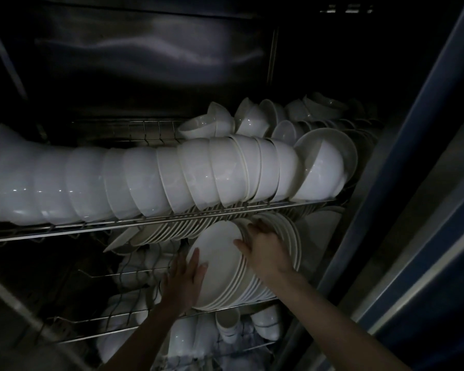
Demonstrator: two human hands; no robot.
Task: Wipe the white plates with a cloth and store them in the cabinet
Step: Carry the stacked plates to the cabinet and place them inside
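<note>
Two hands are meeting the white plates (220, 253) standing on edge on the cabinet's (145, 49) middle wire rack (255, 304) — the left hand (184, 279) is pressing straight fingers flat on the front face, while the right hand (265, 247) is curling fingers over the rims, thumb in front. Glossy and dimly lit, the plates are topping out just under the shelf of bowls (145, 180) — bare wire is showing to their left.

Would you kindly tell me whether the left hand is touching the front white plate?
Touching. The head view shows the left hand lying flat against the face of the front white plate, fingers straight, no gap visible.
</note>
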